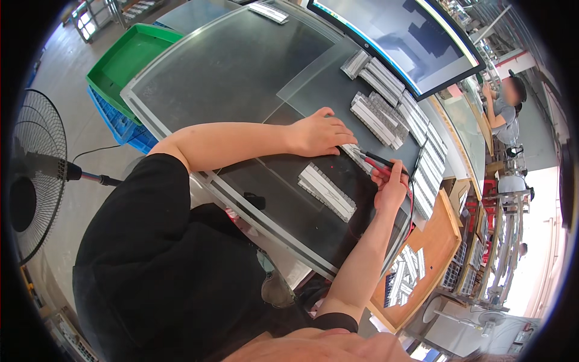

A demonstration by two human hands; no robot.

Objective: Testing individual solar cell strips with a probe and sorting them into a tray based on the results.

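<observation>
My right hand [391, 187] is closed round a pair of test probes, one red and one black [377, 159], whose tips point left at a narrow pale strip [356, 155] on the dark tabletop [289, 130]. At the strip's upper left end lies my left hand [319, 134], its fingers bent over that end and holding it down. Whether the tips touch the strip I cannot tell. Nearer me, below my left hand, is a small stack of similar strips [327, 192]. A thin cable trails from the probes past my right hand.
More strips [377, 120] lie bundled beyond my hands, with long rows [431, 166] at the right. A monitor [404, 39] stands at the back. A wooden tray [443, 241] holds loose strips. Left are a green bin [129, 60] and a fan [39, 175]. Another person [503, 111] is far right.
</observation>
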